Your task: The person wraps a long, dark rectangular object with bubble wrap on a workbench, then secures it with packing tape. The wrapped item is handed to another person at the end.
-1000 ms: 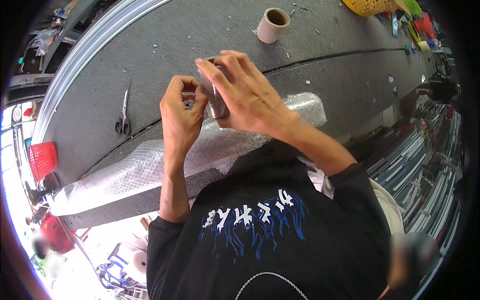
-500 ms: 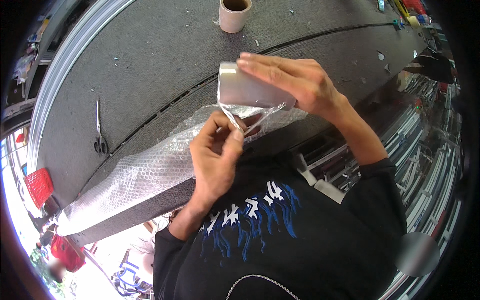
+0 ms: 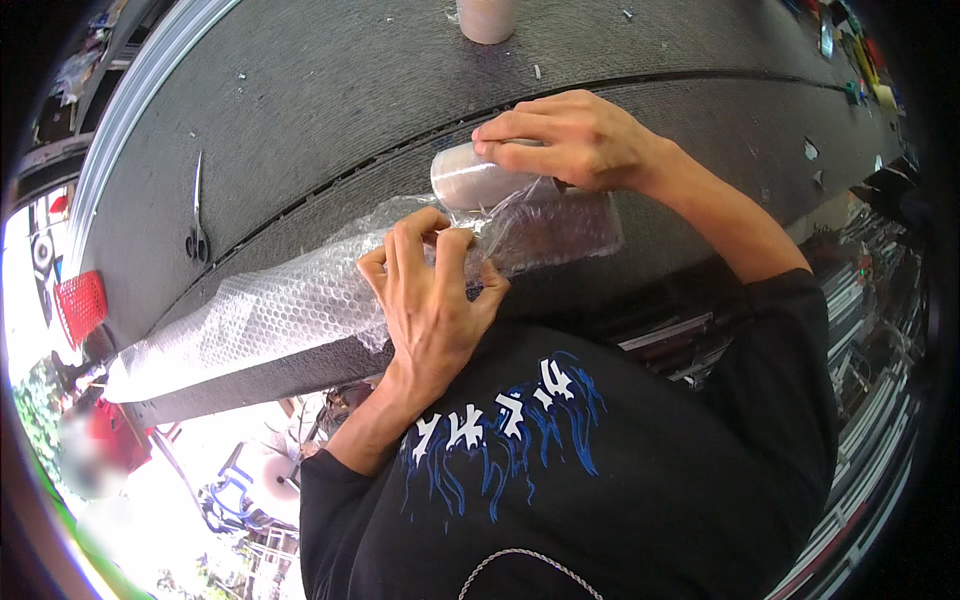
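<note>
My right hand (image 3: 580,145), palm-down, clasping glossy clear-film roll (image 3: 465,180); left hand (image 3: 432,290), fingers arched over transparent bubble wrap (image 3: 285,305), hold I cannot discern.

There are two hands (image 3: 430,295) (image 3: 595,140), two rolls of plastic film (image 3: 462,182) (image 3: 488,22), one bubble-wrap bundle (image 3: 270,315), one pair of scissors (image 3: 197,238) and one red basket (image 3: 82,308).

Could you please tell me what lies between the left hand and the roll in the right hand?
Wrinkled, shiny clear film lies between the left hand and the roll in the right hand, as the head view shows.
</note>
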A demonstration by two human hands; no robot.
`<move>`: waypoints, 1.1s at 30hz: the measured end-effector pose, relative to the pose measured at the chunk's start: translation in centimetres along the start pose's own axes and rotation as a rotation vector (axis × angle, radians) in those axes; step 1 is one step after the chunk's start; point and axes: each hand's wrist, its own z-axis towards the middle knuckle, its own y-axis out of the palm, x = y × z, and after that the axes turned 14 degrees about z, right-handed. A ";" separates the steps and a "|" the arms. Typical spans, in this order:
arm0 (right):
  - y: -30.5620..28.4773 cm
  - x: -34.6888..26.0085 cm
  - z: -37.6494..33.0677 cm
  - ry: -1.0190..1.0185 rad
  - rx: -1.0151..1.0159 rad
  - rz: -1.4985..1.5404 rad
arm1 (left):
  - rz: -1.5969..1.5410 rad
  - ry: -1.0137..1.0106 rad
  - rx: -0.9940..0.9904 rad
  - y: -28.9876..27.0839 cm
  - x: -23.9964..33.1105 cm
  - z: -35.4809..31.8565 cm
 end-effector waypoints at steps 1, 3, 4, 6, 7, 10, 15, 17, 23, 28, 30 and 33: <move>0.0 0.0 0.1 -0.029 -0.005 -0.012 | -0.022 -0.009 -0.005 0.1 -0.1 -0.2; 0.0 0.1 0.2 -0.064 -0.003 -0.015 | 0.127 0.184 0.059 0.2 -0.4 -0.8; 0.0 0.1 0.2 -0.085 0.004 -0.021 | 0.207 0.279 0.084 0.3 -0.6 -1.1; 0.1 0.3 0.0 -0.107 0.025 0.012 | 0.272 0.328 0.008 0.3 -1.1 -1.9; 0.1 0.5 -0.1 -0.105 0.007 0.018 | 0.282 0.342 -0.011 0.4 -1.4 -2.2; 0.1 1.3 -0.6 -0.206 0.146 -0.019 | 0.270 0.348 -0.142 0.2 -2.1 -2.5; 1.2 3.1 -1.8 -0.182 0.249 -0.018 | 0.358 0.363 -0.319 -1.8 -2.9 -0.7; 1.9 3.6 -2.7 -0.129 0.241 0.031 | 0.331 0.355 -0.436 -3.0 -3.4 0.5; 3.9 3.9 -4.5 -0.007 0.346 0.029 | 0.340 0.455 -0.517 -2.4 -5.1 2.6; 4.4 3.8 -4.8 0.049 0.378 0.043 | 0.297 0.486 -0.469 -1.3 -6.4 1.9; 4.4 3.5 -4.9 0.087 0.381 0.042 | 0.274 0.495 -0.459 -1.3 -6.5 1.9; 4.6 3.4 -4.6 0.095 0.417 0.078 | 0.230 0.497 -0.452 -2.6 -5.9 1.9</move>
